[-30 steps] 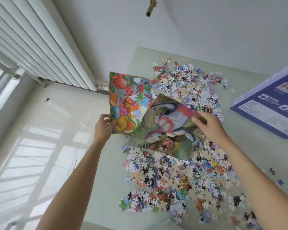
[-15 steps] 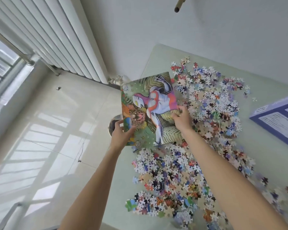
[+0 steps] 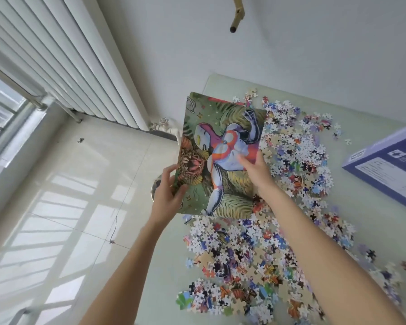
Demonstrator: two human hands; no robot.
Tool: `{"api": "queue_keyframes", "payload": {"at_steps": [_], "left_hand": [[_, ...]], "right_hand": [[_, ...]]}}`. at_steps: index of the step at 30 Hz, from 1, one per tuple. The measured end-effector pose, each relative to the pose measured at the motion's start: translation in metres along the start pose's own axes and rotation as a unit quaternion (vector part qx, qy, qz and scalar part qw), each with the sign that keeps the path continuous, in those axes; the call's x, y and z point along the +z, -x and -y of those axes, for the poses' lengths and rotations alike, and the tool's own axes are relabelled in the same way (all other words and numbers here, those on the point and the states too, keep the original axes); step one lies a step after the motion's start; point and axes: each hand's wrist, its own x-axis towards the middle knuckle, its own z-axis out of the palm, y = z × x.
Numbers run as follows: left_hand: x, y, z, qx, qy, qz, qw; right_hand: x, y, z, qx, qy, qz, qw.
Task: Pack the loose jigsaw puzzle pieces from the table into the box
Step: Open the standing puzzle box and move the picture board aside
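Counter (image 3: 373, 221) remains covered in loose puzzle pieces (image 3: 256, 254); none visibly boxed. Left hand (image 3: 167, 195) and right hand (image 3: 256, 170) grasp picture sheet (image 3: 218, 156); box (image 3: 389, 165) lies apart.

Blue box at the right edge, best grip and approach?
Judgement: take the blue box by its long near edge, coming from the left with the right hand. It lies flat on the table; its far side is out of frame.

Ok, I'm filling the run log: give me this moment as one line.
left hand: holds picture sheet | right hand: holds same sheet | puzzle pieces: loose on table | box: far right
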Motion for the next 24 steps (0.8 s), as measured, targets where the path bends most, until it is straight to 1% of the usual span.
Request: {"api": "queue_keyframes", "payload": {"at_steps": [2, 3, 5, 7, 9, 10, 12, 14, 16, 17, 19, 21, 24], "left_hand": [[0.001, 0.004, -0.013, 0.026, 0.016, 0.038, 0.999], [0.002, 0.003, -0.017, 0.028, 0.022, 0.058, 0.998], [0.018, 0.005, -0.041, 0.028, 0.035, 0.090, 0.995], [0.035, 0.000, -0.067, 0.027, 0.053, 0.077, 0.995], [0.063, -0.005, -0.101, 0.050, 0.065, 0.073, 0.994], [0.076, -0.008, -0.116, 0.065, 0.061, 0.073, 0.993], [0.110, -0.009, -0.152, 0.112, 0.019, 0.065, 0.991], [0.139, -0.006, -0.188, 0.175, -0.025, 0.047, 0.983], [0.167, 0.000, -0.226, 0.236, -0.043, 0.048, 0.970], [0.182, 0.005, -0.246, 0.259, -0.042, 0.051, 0.964], [0.208, 0.015, -0.284, 0.287, -0.012, 0.056, 0.956], [0.227, 0.019, -0.323, 0.313, 0.038, 0.056, 0.947], [0.251, 0.024, -0.385, 0.358, 0.079, 0.051, 0.929]], "right_hand": [[-0.020, 0.015, 0.008, -0.025, -0.070, 0.002, 0.997], [-0.028, 0.019, 0.009, -0.045, -0.080, -0.011, 0.996], [-0.055, 0.045, 0.011, -0.097, -0.065, -0.060, 0.991], [-0.080, 0.069, 0.011, -0.144, -0.019, -0.107, 0.984], [-0.115, 0.095, 0.006, -0.171, 0.023, -0.162, 0.972], [-0.131, 0.108, 0.005, -0.178, 0.039, -0.180, 0.967], [-0.173, 0.131, 0.003, -0.196, 0.078, -0.227, 0.951], [-0.215, 0.147, 0.005, -0.206, 0.167, -0.276, 0.924], [-0.258, 0.161, 0.009, -0.214, 0.275, -0.309, 0.885], [-0.281, 0.169, 0.012, -0.211, 0.309, -0.322, 0.870], [-0.324, 0.186, 0.022, -0.215, 0.340, -0.340, 0.850], [-0.360, 0.203, 0.040, -0.241, 0.331, -0.366, 0.836], [-0.413, 0.223, 0.069, -0.308, 0.228, -0.406, 0.830]]}}
